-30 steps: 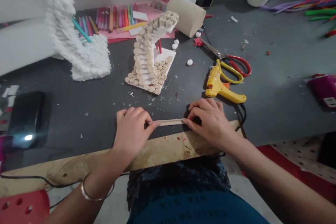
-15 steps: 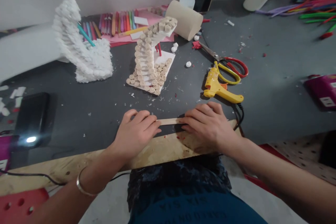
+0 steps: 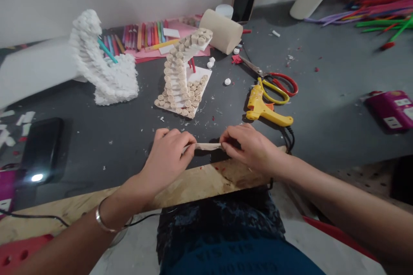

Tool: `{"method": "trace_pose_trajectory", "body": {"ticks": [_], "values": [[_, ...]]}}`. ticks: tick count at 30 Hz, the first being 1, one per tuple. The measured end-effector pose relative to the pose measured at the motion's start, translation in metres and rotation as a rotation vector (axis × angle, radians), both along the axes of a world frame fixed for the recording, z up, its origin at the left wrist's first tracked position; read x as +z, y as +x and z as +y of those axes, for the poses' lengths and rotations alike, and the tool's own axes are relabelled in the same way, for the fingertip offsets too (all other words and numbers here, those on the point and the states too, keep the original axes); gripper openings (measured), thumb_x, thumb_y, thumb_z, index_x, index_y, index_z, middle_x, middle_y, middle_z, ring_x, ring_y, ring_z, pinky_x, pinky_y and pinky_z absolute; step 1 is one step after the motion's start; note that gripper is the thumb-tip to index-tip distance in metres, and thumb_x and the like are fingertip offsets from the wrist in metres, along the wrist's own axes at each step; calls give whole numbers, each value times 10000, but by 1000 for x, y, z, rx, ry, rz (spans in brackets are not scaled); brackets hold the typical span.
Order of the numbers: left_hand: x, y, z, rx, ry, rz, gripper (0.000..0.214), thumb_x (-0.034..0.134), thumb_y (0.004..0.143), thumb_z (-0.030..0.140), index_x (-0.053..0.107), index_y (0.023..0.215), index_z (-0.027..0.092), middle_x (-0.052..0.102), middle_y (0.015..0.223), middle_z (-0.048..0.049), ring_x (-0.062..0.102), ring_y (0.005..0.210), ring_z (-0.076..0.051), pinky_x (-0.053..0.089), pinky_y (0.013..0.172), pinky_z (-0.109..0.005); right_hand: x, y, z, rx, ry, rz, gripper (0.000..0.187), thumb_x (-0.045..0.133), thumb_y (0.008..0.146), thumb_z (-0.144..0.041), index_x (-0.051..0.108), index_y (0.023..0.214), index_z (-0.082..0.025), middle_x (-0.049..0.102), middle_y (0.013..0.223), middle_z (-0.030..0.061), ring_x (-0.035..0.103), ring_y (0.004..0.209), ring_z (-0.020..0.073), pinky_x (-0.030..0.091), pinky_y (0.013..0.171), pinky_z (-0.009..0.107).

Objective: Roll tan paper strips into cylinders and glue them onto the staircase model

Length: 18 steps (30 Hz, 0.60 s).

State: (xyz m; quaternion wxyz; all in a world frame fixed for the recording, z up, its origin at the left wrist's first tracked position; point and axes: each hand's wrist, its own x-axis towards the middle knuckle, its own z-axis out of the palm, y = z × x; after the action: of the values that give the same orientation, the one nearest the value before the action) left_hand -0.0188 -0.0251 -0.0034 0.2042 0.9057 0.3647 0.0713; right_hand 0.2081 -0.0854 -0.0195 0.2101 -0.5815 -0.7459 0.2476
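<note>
From here, my left hand (image 3: 166, 161) and right hand (image 3: 248, 148) each pinch one end of a pale paper strip (image 3: 206, 146), taut between them, just beyond the plywood board (image 3: 193, 184). A yellow glue gun (image 3: 266, 111) lies past my right hand. Even, gentle pressure suits this thin strip.

Pale paper strip (image 3: 206, 146): ends hidden in left hand (image 3: 167, 159) and right hand (image 3: 248, 146); coloured sticks (image 3: 380, 13) cut off by upper right frame edge.
</note>
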Motion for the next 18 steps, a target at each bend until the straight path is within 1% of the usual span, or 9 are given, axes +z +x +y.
{"method": "trace_pose_trajectory", "body": {"ticks": [2,4,6,10,14,16,18], "values": [[2,0,5,27,-96,-3,234,427,984,277,646,934,211,670,780,-2,558,768,-181,328,805,-376,4,2,4,-27,-123,64,139,543,886,-188,669,944,-177,680,725,5,564,645,132,390,660,265],[2,-2,9,46,-175,-11,233,448,984,309,666,1014,234,704,829,-4,566,809,-197,340,802,-372,7,4,7,-24,-202,100,169,580,893,-226,689,1018,-194,699,744,1,578,645,128,390,617,250],[2,-3,12,61,-248,2,210,491,966,324,688,987,256,721,835,7,566,843,-214,346,805,-374,7,5,10,8,-225,87,152,617,885,-248,716,994,-209,705,736,-1,583,651,132,396,625,254],[1,-6,14,104,-338,31,208,542,932,342,690,811,260,702,780,12,557,887,-234,347,805,-371,3,6,13,84,-214,-3,111,635,886,-261,731,867,-210,683,681,1,579,663,147,401,698,290],[-2,-4,19,70,-308,9,201,568,921,316,674,767,240,684,865,25,582,866,-192,316,851,-373,-2,6,15,144,-127,-70,118,624,898,-267,701,850,-190,698,792,31,582,766,174,394,760,314],[-3,-3,22,52,-294,9,202,568,922,312,674,769,235,679,856,30,592,854,-183,303,857,-373,-3,6,15,154,-80,-83,118,607,907,-250,680,845,-181,689,815,42,574,784,179,386,749,309],[-5,-2,26,42,-290,18,197,572,922,318,678,779,235,679,831,34,597,839,-180,294,858,-374,-4,5,15,135,-65,-96,91,599,909,-230,669,876,-181,677,794,34,565,759,174,369,719,300]]}}
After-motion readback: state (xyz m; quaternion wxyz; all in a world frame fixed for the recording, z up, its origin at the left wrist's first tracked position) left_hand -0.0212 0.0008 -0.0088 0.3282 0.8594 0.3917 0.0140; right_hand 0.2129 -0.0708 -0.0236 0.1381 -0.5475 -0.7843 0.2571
